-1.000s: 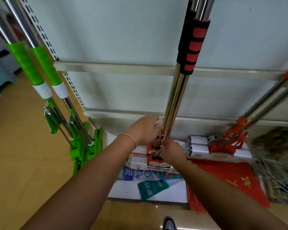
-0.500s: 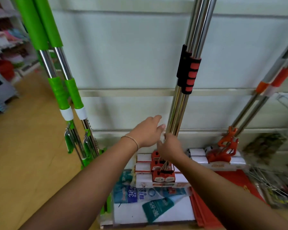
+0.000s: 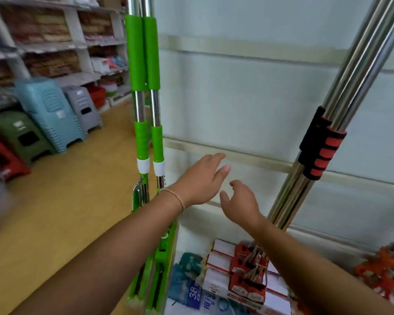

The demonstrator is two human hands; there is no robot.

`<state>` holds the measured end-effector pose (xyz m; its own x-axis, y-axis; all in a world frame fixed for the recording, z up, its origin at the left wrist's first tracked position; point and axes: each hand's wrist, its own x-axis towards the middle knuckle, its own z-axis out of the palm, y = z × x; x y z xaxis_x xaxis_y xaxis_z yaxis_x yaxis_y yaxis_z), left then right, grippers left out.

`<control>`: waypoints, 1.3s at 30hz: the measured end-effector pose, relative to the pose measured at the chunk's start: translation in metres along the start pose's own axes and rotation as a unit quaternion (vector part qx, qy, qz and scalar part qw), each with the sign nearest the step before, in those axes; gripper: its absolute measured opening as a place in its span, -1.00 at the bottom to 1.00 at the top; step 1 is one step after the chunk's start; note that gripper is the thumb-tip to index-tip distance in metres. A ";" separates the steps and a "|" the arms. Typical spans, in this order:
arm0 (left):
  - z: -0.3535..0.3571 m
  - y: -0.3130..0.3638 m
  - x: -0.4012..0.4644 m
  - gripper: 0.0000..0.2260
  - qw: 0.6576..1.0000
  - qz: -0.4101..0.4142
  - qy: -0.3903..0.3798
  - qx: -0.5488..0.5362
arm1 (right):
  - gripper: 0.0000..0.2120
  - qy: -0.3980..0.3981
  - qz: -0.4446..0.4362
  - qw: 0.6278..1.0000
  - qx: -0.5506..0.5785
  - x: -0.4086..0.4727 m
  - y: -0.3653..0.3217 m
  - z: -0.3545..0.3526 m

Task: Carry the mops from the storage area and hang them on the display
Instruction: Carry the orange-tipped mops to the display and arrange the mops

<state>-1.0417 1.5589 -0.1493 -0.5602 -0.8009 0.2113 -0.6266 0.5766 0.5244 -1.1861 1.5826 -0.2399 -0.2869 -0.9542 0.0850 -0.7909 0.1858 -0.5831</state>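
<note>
Several mops with steel poles and red-and-black foam grips [image 3: 321, 144] hang against the white display panel [image 3: 248, 98] on the right, their red and white heads [image 3: 243, 276] low near the floor. Two green-handled mops [image 3: 146, 92] hang at the panel's left edge. My left hand [image 3: 200, 180] is held in front of the panel with relaxed fingers, holding nothing. Just below and right of it, my right hand [image 3: 239, 201] has its fingers loosely spread, clear of the steel poles.
Stacked plastic stools [image 3: 48, 114] in blue, grey, green and red stand on the wooden floor [image 3: 62, 201] at left, before shelves of goods [image 3: 55, 42]. An orange mop head [image 3: 380, 273] shows at the lower right. Printed packaging [image 3: 191, 289] lies under the mop heads.
Both hands have let go of the red-gripped mops' poles and pulled back to the left. The view has turned left and up, bringing the aisle and stools into sight.
</note>
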 end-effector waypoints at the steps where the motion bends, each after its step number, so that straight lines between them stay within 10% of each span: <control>1: -0.007 -0.004 -0.004 -0.54 1.000 -0.003 0.012 0.009 | -0.46 -0.012 -0.011 1.000 0.003 0.003 -0.005 0.004; 19: -0.067 -0.128 -0.054 -0.80 0.969 -0.043 0.242 0.018 | -0.48 -0.067 -0.070 0.995 0.037 0.014 -0.109 0.070; 39: -0.035 -0.263 -0.021 -0.69 0.992 -0.066 0.012 -0.111 | -0.77 0.006 0.177 0.981 0.074 -0.002 -0.166 0.185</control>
<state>-0.8464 1.4181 -0.2631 -0.4663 -0.8723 0.1474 -0.5572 0.4190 0.7169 -0.9542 1.5106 -0.2929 -0.5372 -0.8327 -0.1345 -0.5538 0.4685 -0.6883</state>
